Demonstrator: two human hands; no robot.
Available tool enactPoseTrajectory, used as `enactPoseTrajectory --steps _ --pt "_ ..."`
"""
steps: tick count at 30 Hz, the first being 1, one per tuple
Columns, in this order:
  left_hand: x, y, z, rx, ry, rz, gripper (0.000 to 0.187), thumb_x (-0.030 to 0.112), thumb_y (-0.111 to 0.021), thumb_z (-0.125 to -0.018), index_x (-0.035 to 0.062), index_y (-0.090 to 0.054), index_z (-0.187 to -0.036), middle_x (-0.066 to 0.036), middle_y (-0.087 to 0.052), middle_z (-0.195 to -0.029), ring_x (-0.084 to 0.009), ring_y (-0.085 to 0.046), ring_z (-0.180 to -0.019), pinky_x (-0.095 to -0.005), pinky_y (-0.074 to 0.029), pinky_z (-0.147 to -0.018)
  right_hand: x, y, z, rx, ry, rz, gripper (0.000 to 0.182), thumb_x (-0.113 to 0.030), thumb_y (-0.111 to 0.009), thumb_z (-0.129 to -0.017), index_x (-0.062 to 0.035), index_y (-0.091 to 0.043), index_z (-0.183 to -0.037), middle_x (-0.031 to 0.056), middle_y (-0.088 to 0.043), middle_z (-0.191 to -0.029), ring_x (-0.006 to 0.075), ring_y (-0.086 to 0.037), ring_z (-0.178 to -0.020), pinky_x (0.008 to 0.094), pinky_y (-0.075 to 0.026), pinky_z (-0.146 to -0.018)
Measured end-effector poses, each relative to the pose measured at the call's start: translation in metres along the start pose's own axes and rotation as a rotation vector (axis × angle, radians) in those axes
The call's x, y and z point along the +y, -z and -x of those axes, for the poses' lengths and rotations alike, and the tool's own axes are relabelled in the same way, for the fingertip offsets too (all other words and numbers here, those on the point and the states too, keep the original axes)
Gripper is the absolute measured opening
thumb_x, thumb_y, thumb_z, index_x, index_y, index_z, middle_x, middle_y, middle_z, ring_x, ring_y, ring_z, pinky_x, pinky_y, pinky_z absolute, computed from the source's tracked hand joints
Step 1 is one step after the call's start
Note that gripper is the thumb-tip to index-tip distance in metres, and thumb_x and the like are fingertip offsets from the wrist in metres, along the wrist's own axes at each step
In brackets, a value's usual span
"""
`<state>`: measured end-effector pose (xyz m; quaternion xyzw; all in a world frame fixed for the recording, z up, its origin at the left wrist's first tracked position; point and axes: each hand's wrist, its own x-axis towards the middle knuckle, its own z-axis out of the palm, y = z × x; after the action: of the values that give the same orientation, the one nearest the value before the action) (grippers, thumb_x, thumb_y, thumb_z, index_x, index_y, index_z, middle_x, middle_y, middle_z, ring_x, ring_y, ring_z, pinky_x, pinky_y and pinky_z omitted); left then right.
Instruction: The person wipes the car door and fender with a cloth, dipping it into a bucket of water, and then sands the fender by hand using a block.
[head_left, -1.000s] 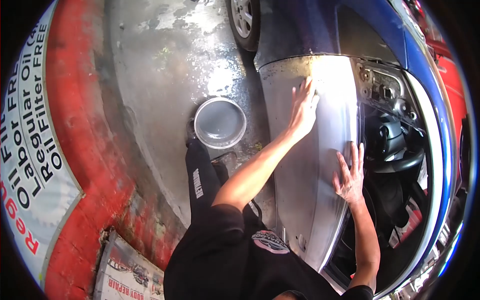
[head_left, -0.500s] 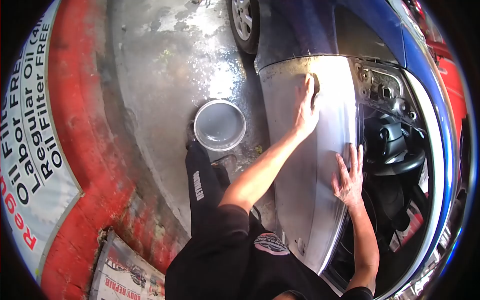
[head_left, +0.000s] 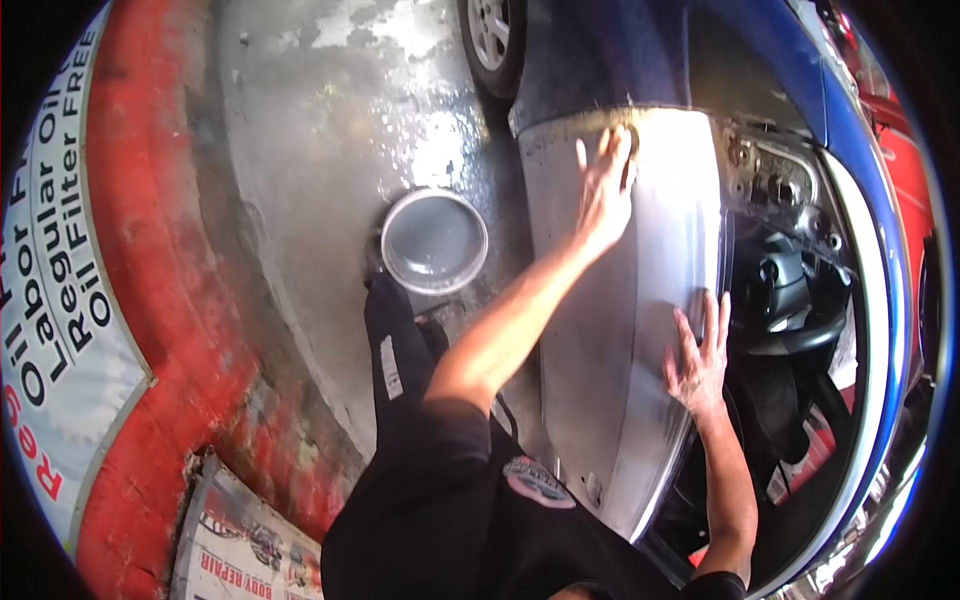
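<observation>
A bare grey car door (head_left: 590, 330) stretches away in front of me, dull and scuffed, with bright glare on its far end. My left hand (head_left: 605, 195) presses near the door's front edge, fingers closed over a small dark pad (head_left: 633, 145) that is mostly hidden beneath them. Farther back, my right hand (head_left: 700, 368) lies open on the door's upper edge beside the window opening, fingers spread.
A bucket of cloudy water (head_left: 435, 243) stands on the wet concrete floor (head_left: 310, 200) to my left. Beyond the door are the blue fender (head_left: 610, 60) and a wheel (head_left: 492, 40). The steering wheel (head_left: 800, 335) shows through the window opening. A red kerb (head_left: 150, 250) borders signs.
My left hand has slid slightly forward on the door with the dark pad, its fingers now more spread. My right hand stays in place. The view has shifted a little.
</observation>
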<state>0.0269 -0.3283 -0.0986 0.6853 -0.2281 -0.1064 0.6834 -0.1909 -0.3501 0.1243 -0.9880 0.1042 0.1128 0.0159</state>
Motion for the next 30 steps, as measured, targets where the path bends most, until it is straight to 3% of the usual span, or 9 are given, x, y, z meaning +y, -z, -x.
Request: enactPoseTrajectory --steps 4,10,13,18,22,24,27,30 --pt "-0.007 -0.004 -0.004 0.027 0.001 0.021 0.053 0.007 -0.059 -0.103 0.0063 -0.046 -0.154 -0.024 -0.054 -0.151 -0.0411 -0.044 -0.148 -0.0618 -0.011 -0.127 0.000 0.004 0.002 -0.035 -0.012 0.019 0.070 -0.010 -0.072 -0.076 -0.0081 -0.057 -0.145 0.0322 -0.028 -0.163 0.0630 -0.024 -0.148 0.0653 -0.032 -0.120" --pt "0.001 -0.005 0.014 0.012 -0.013 0.005 0.064 0.003 -0.058 -0.100 0.0066 -0.035 -0.160 -0.025 -0.052 -0.153 -0.0435 -0.042 -0.148 -0.0647 -0.009 -0.126 -0.008 0.004 0.001 -0.030 -0.020 0.036 0.067 -0.010 -0.073 -0.076 -0.0069 -0.060 -0.142 0.0321 -0.029 -0.163 0.0624 -0.025 -0.148 0.0638 -0.034 -0.119" --pt "-0.002 -0.004 -0.020 0.023 -0.022 -0.001 0.066 0.002 -0.056 -0.099 0.0041 -0.032 -0.161 -0.028 -0.049 -0.154 -0.0466 -0.042 -0.147 -0.0667 -0.008 -0.125 -0.005 0.002 0.001 -0.035 -0.020 0.039 0.067 -0.010 -0.072 -0.076 -0.0067 -0.060 -0.141 0.0323 -0.029 -0.163 0.0624 -0.026 -0.148 0.0637 -0.034 -0.119" --pt "0.009 0.000 0.011 -0.022 -0.008 0.015 0.064 0.007 -0.057 -0.100 0.0037 -0.034 -0.160 -0.029 -0.049 -0.153 -0.0457 -0.041 -0.148 -0.0674 -0.008 -0.125 -0.005 0.002 0.002 -0.036 -0.033 0.047 0.067 -0.010 -0.072 -0.076 -0.0070 -0.060 -0.142 0.0327 -0.029 -0.162 0.0624 -0.026 -0.148 0.0645 -0.033 -0.119" --pt "0.001 -0.001 -0.026 0.001 -0.014 -0.001 0.059 0.005 -0.057 -0.099 0.0010 -0.040 -0.155 -0.030 -0.050 -0.152 -0.0454 -0.042 -0.147 -0.0689 -0.011 -0.124 -0.008 0.003 0.004 -0.058 -0.034 0.028 0.067 -0.010 -0.072 -0.076 -0.0072 -0.060 -0.141 0.0327 -0.029 -0.162 0.0622 -0.026 -0.148 0.0644 -0.033 -0.120" --pt "0.006 0.008 -0.016 -0.057 0.022 0.004 0.061 0.018 -0.056 -0.103 -0.0035 -0.036 -0.156 -0.029 -0.048 -0.155 -0.0452 -0.040 -0.148 -0.0681 -0.011 -0.124 -0.006 0.001 0.001 -0.035 -0.025 0.050 0.067 -0.013 -0.071 -0.076 -0.0076 -0.060 -0.142 0.0327 -0.027 -0.163 0.0620 -0.024 -0.149 0.0641 -0.032 -0.121" --pt "0.003 -0.011 0.010 -0.062 0.012 -0.012 0.065 0.011 -0.055 -0.100 -0.0042 -0.032 -0.159 -0.032 -0.040 -0.159 -0.0446 -0.036 -0.151 -0.0647 -0.010 -0.126 -0.006 0.001 0.002 -0.055 -0.037 0.059 0.067 -0.013 -0.071 -0.076 -0.0078 -0.061 -0.142 0.0325 -0.027 -0.163 0.0621 -0.023 -0.149 0.0635 -0.031 -0.121" --pt "0.002 -0.004 -0.031 -0.042 0.090 -0.036 0.069 0.010 -0.058 -0.097 -0.0051 -0.031 -0.159 -0.032 -0.038 -0.161 -0.0439 -0.033 -0.153 -0.0614 -0.009 -0.128 -0.007 0.002 0.004 -0.066 -0.050 0.056 0.067 -0.009 -0.071 -0.075 -0.0077 -0.061 -0.141 0.0325 -0.028 -0.163 0.0625 -0.025 -0.148 0.0635 -0.031 -0.121"
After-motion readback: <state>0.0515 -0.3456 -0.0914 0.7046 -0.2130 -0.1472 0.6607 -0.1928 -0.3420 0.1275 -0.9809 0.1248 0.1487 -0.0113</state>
